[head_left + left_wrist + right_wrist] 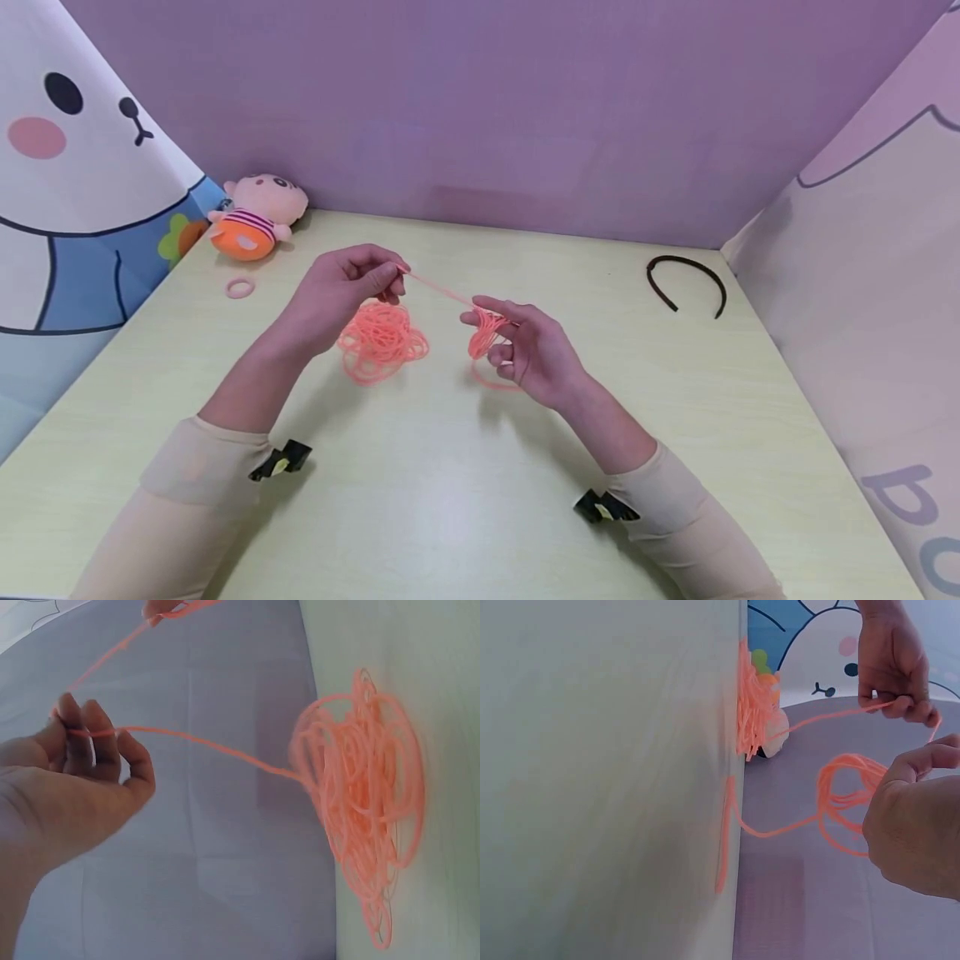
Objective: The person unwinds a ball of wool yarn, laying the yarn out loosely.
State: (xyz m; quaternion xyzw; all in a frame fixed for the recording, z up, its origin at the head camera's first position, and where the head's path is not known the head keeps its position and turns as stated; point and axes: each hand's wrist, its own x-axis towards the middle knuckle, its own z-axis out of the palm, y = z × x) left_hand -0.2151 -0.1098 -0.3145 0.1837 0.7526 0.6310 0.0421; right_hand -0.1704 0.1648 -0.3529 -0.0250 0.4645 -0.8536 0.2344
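My left hand [348, 287] pinches a strand of coral-pink yarn between thumb and fingertips, above a loose pile of the yarn [382, 337] on the table. In the left wrist view a strand [202, 741] runs from that pile [360, 795] up to the hand. The strand goes on, taut, to my right hand [543, 358], which holds a small bundle of yarn loops [486, 333] wound about its fingers. Its upper fingers reach out and the lower ones are curled. Below it hangs a loose tail [769, 831], its end lying on the table.
A pink plush toy [258, 217] in a striped top sits in the back left corner, with a pink ring [240, 287] in front of it. A dark headband [686, 265] lies at the back right. Purple and cartoon-printed cloth panels surround the pale table [450, 500].
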